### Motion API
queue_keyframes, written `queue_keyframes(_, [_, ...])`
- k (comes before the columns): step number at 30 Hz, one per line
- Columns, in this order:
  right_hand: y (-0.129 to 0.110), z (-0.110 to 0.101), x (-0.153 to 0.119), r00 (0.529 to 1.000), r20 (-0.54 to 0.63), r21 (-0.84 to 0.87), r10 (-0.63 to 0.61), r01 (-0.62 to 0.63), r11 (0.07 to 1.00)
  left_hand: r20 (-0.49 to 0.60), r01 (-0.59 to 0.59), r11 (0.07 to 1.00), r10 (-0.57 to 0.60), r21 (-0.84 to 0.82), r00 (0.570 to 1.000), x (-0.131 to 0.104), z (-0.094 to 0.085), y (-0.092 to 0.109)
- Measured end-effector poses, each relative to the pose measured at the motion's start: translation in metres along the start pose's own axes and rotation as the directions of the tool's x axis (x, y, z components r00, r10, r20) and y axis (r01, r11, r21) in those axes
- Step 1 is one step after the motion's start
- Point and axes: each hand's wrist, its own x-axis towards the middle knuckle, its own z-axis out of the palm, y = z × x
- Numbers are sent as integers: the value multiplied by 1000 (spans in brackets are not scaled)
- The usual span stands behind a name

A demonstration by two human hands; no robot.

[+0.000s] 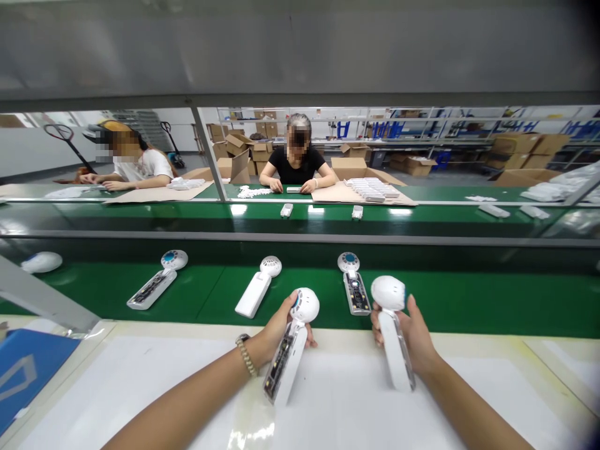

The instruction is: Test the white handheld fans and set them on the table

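My left hand grips a white handheld fan half with its circuit board showing along the open side. In my right hand is a second white fan shell, round head up, its edge turned toward me. Both are held above the white bench top, just in front of the green conveyor belt. On the belt beyond my hands lie three more fan pieces: an open one at left, a closed white one in the middle, and an open one close to my right hand.
A blue folder lies at the bench's left corner beside a grey frame bar. Across the belt two seated people work at a second green line with small white parts. Cardboard boxes and shelving stand behind them.
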Motion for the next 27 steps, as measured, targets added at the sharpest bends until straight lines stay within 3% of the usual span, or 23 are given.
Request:
queue_keyframes(2, [-6,-8,4,999,-44,-21,-22,21,1000,-163,-43,999,44,11,986,2,1,2])
queue_keyframes(4, [-11,-20,9,988,-127,-85,-83,72,994,-283,-164,986,159,6,946,3,0,4])
queue_keyframes(7, [-17,-43,19,922,-286,-335,-262,160,929,-299,-349,935,352,63,887,8,-7,8])
queue_keyframes(9, [-20,-58,24,872,-314,-572,-375,141,808,-291,-412,892,451,189,844,13,-18,11])
queue_keyframes(13, [-16,-78,31,838,-218,-803,-501,138,580,-323,-378,743,609,553,724,20,-42,17])
queue_keyframes(15, [-12,-80,33,821,-178,-859,-542,139,492,-336,-307,610,712,731,616,18,-44,17])
queue_keyframes(17, [-8,-77,32,806,-143,-908,-575,125,401,-246,-256,435,805,863,539,12,-38,13])
queue_keyframes(19, [-4,-72,30,792,-100,-930,-602,141,339,-38,-272,230,824,935,565,4,-25,6])
queue_keyframes(23, [1,-59,26,811,-24,-943,-584,176,284,360,-359,-137,635,923,684,-5,-1,-7])
queue_keyframes(25, [5,-55,25,832,-22,-955,-555,147,259,409,-350,-218,583,911,702,-6,3,-10])
queue_keyframes(27, [7,-50,23,846,-33,-965,-532,112,238,375,-302,-223,594,927,711,-5,2,-10])
